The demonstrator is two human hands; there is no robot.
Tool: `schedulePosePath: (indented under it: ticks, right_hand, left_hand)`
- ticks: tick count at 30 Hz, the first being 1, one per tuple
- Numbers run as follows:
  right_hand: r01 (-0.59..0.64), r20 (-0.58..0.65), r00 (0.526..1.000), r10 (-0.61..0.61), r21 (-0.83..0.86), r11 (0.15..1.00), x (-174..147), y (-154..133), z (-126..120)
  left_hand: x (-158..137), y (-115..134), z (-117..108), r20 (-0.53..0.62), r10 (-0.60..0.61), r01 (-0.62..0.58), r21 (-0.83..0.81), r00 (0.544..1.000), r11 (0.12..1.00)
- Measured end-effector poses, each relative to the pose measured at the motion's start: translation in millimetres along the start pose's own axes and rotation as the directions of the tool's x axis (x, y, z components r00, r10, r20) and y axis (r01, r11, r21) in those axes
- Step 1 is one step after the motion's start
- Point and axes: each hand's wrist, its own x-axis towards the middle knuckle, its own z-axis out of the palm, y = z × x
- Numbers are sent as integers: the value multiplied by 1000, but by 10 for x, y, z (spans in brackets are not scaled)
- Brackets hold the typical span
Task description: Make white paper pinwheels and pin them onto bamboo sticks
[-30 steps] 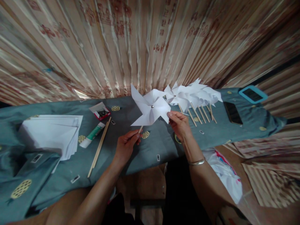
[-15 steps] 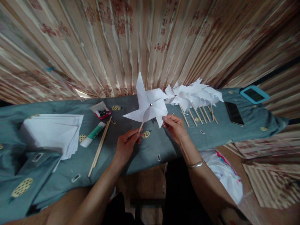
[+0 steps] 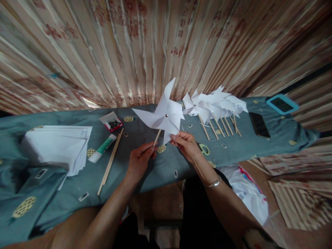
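A white paper pinwheel (image 3: 169, 114) with a shiny pin at its centre is held up over the table. My left hand (image 3: 140, 159) pinches its thin wooden stick (image 3: 157, 137). The fingertips of my right hand (image 3: 185, 143) are closed on the tip of the lower blade. To the right lies a row of white paper pinwheels (image 3: 220, 103), overlapping, their sticks pointing toward me. Green scissors (image 3: 204, 149) lie partly hidden behind my right hand.
On the cloth-covered table (image 3: 153, 180) are folded white paper sheets (image 3: 57, 145), a glue stick (image 3: 102, 148), wooden sticks (image 3: 111, 162) and an open box of pins (image 3: 112, 122). A phone (image 3: 259, 124) and a blue-framed device (image 3: 282, 103) lie right. A plastic bag (image 3: 247, 193) sits below.
The pinwheel's blades have turned on the pin, the lower blade swinging left. My right hand has moved left with it, uncovering the green scissors. My left hand stays in place.
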Motion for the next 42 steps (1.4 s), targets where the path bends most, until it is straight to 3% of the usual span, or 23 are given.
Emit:
schedulePosePath:
  ticks: [18,23,26,29,34,42]
  right_hand:
    - [-10,99,995,11,-5,1000,-3,123,135]
    - [64,95,994,-55,-94,994,4,75,65]
    - [116,40,993,-112,-132,984,16,-13,-59]
    - [152,-93,983,-160,-90,984,51,-108,-193]
    - [248,-316,913,-257,-69,966,159,-175,-313]
    - [235,-284,922,-264,-132,963,195,-143,-231]
  left_hand:
    - [-24,-14,46,53,41,-42,4,998,999]
    - [-7,-15,31,18,32,-32,-24,999,999]
    - [3,-5,11,-10,20,-20,-40,1000,999]
    - [4,-4,1,-19,16,-17,-46,1000,999]
    - [-2,-29,11,-7,16,-17,-58,1000,998]
    - [-2,-30,18,17,10,-8,-82,1000,997]
